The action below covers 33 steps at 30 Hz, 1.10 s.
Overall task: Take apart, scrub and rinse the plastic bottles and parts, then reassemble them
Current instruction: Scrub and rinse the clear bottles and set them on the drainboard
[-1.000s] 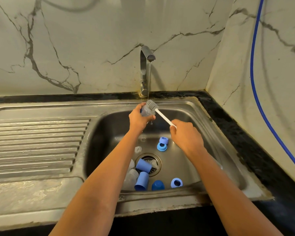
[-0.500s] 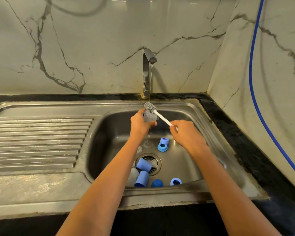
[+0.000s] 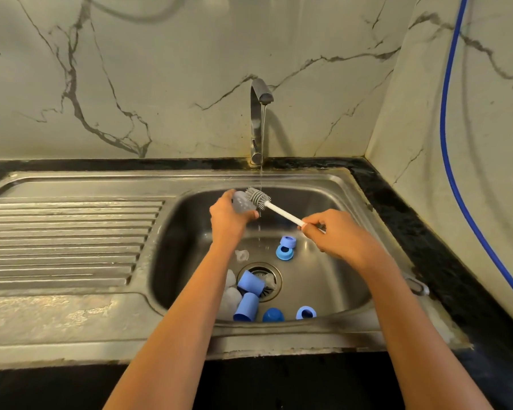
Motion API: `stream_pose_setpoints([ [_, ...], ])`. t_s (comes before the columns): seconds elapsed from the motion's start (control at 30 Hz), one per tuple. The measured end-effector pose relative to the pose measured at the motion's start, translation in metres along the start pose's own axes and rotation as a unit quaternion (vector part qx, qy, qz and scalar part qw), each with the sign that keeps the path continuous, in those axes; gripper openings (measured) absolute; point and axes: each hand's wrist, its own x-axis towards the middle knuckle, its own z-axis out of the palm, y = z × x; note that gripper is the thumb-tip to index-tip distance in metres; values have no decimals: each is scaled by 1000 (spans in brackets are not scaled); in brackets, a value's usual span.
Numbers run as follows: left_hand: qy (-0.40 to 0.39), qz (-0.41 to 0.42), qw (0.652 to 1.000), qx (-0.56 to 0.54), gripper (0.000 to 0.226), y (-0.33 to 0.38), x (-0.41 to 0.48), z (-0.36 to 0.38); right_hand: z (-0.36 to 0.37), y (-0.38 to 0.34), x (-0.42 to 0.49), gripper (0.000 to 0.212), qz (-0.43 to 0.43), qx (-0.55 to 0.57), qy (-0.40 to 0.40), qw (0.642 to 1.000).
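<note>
My left hand (image 3: 230, 218) grips a small clear plastic bottle (image 3: 243, 203) over the sink basin, just left of the running water. My right hand (image 3: 336, 233) pinches the white handle of a bottle brush (image 3: 282, 211); its grey bristle head touches the clear bottle's right side. On the basin floor lie two light-blue caps (image 3: 249, 282), blue collar rings (image 3: 285, 247), a dark-blue dome cap (image 3: 273, 315), another ring (image 3: 306, 312), clear bottles (image 3: 231, 300) partly hidden by my left forearm, and a clear teat (image 3: 242, 255).
A steel tap (image 3: 256, 119) pours a thin stream into the steel sink (image 3: 323, 184). The ribbed drainboard (image 3: 65, 238) lies to the left. A black counter edge and marble walls enclose the right; a blue hose (image 3: 447, 143) runs down the right wall. The drain (image 3: 271, 279) sits mid-basin.
The brush head has slid from on top of the clear bottle to its right side, and my left hand has tilted the bottle leftward. My right hand drew back slightly along the handle.
</note>
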Motion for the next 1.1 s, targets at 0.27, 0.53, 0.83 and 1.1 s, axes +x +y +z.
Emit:
stream_pose_setpoints([
  [0.27,-47,17,999,-17,74,-4,-27,7,4,-8,-4,25,12,-21,7,1000],
  [0.53,-76,-11,997,22,55,-14,-28,2,15,2,-24,27,-7,-24,-10,1000],
  [0.83,-23,13,999,-27,73,-26,-33,-9,11,5,-23,22,-4,-18,-37,999],
  [1.1,3,64,997,-42,70,-17,-30,3,25,1,-15,26,10,35,44,998],
])
